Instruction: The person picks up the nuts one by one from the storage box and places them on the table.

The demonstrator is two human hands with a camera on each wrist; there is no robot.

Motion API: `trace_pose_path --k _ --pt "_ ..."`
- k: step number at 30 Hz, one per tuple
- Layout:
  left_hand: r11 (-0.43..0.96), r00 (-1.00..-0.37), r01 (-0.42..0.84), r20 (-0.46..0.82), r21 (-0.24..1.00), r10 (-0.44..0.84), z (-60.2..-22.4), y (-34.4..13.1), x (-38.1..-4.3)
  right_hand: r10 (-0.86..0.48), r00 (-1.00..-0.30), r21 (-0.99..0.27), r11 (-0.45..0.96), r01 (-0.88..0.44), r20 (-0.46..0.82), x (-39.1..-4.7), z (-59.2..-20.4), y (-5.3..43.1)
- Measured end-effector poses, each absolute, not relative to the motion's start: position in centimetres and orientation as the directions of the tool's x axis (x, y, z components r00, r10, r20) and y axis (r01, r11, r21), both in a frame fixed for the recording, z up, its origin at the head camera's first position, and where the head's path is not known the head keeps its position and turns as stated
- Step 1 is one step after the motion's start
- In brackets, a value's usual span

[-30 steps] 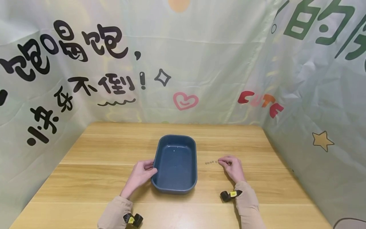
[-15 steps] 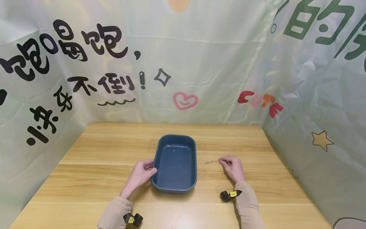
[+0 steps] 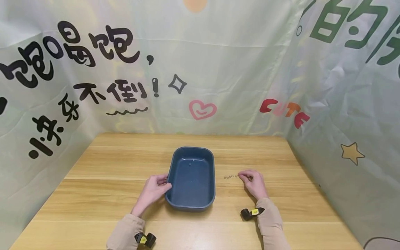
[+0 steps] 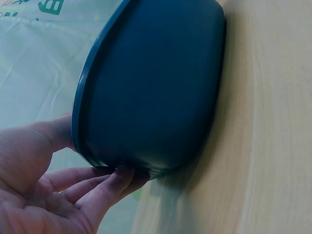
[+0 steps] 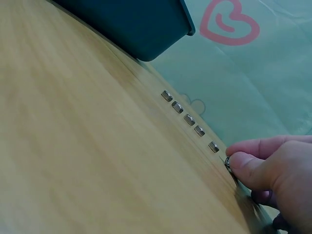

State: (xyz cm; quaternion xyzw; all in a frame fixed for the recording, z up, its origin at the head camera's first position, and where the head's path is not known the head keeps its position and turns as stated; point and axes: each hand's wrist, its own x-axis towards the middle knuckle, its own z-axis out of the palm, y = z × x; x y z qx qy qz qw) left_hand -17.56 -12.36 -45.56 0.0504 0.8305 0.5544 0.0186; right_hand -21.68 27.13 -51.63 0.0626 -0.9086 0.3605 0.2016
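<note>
A deep blue plastic bin (image 3: 191, 180) stands on the wooden table, and two tiny light specks show on its floor. My left hand (image 3: 155, 189) grips its near left side, the thumb at the rim and the fingers (image 4: 109, 187) against the outer wall. To the right of the bin, my right hand (image 3: 255, 184) is low over the table. Its thumb and forefinger pinch a small metal nut (image 5: 227, 162), mostly covered by the fingertips. Several more nuts (image 5: 189, 119) lie in a short row between that hand and the bin.
The wooden table (image 3: 125, 163) runs back to a printed cloth wall (image 3: 231, 69), with more cloth at both sides. Each sleeve carries a small black device (image 3: 250, 214) near the wrist.
My right fingertips have shifted very slightly left, closer to the end of the row of nuts. The left hand and the bin keep their place.
</note>
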Motion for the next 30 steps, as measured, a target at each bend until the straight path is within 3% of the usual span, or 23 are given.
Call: trace_pose_path --k 30 --pt "0.397 -0.994 0.063 0.024 0.916 0.103 -45.44 -12.43 -17.63 -0.005 -0.911 -0.627 0.724 -0.288 0.413 -21.62 -51.54 27.19"
